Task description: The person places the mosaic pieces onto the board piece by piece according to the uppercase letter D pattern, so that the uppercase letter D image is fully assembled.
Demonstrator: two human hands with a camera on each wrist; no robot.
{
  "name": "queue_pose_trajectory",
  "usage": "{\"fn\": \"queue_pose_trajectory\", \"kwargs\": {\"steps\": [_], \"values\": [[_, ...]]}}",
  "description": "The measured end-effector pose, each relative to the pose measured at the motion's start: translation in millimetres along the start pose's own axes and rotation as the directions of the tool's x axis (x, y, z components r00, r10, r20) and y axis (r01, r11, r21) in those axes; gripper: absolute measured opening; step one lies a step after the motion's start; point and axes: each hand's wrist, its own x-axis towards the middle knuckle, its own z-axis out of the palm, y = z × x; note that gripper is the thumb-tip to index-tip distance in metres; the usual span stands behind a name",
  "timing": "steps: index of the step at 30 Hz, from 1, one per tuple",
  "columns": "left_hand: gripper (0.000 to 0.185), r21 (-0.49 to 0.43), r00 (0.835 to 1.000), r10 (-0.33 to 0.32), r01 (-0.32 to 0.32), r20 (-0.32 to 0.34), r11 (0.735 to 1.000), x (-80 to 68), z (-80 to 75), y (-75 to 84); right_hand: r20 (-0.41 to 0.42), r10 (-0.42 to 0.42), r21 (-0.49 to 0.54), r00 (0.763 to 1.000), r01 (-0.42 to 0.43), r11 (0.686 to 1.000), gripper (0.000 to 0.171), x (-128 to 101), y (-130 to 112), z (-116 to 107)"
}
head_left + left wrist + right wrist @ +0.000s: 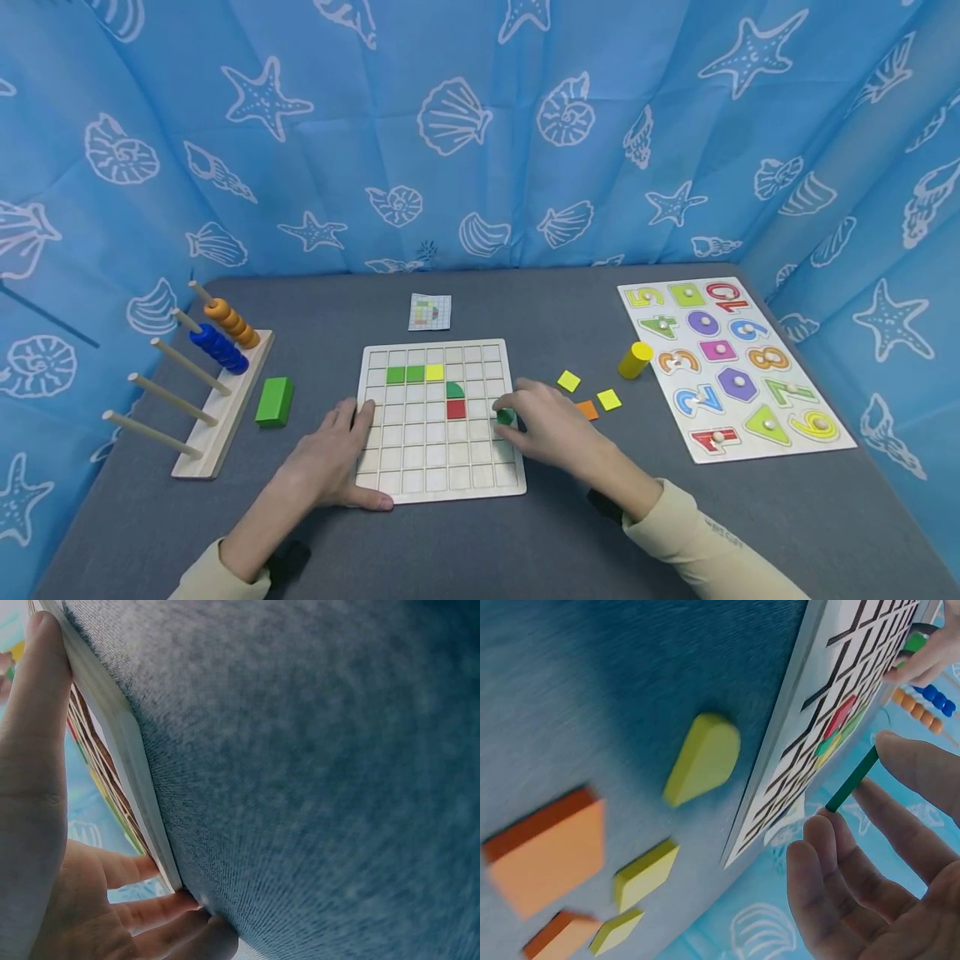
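A white gridded board [412, 433] lies on the table. On it are two green square tiles [405, 375], a yellow square tile [434, 372], a green quarter-round tile [454, 390] and a red tile [456, 409]. My left hand [324, 458] rests against the board's lower left corner, thumb on the near edge, fingers spread along the left edge. Over the board's right edge, my right hand [551, 421] pinches a dark green tile [853, 780] between thumb and fingertips, apart from the board. The tile shows edge-on in the right wrist view; its outline cannot be made out.
Right of the board lie loose yellow tiles [609, 400] and orange ones [547, 855]. A yellow cylinder [636, 360] stands by a number puzzle [720, 358]. At left are a green block [274, 402] and a bead rack [225, 408]. A small pattern card [431, 312] lies behind.
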Motion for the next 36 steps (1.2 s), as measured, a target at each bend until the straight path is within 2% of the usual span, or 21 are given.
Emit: {"fn": "queue_pose_trajectory", "kwargs": {"steps": [8, 16, 23, 33, 36], "values": [[0.14, 0.0, 1.0, -0.009, 0.009, 0.008, 1.0, 0.5, -0.1, 0.7, 0.033, -0.035, 0.023, 0.999, 0.034, 0.999, 0.02, 16, -11, 15], [0.141, -0.009, 1.0, -0.012, 0.012, 0.008, 1.0, 0.9, 1.0, 0.5, 0.088, -0.033, 0.036, 0.996, 0.03, 0.999, 0.017, 28, -21, 29], [0.141, -0.005, 1.0, -0.016, 0.016, 0.016, 1.0, 1.2, 0.8, 0.8, 0.055, -0.106, -0.002, 0.993, 0.106, 0.994, 0.004, 32, -29, 38], [0.141, -0.002, 0.999, -0.021, 0.021, 0.026, 1.0, 1.8, 1.1, 1.0, 0.082, -0.073, -0.028, 0.994, 0.076, 0.997, 0.009, 36, -33, 43], [0.141, 0.002, 1.0, -0.02, 0.02, 0.022, 1.0, 2.0, 1.2, 0.7, 0.072, -0.081, -0.029, 0.994, 0.083, 0.996, 0.005, 36, -33, 42]]}}
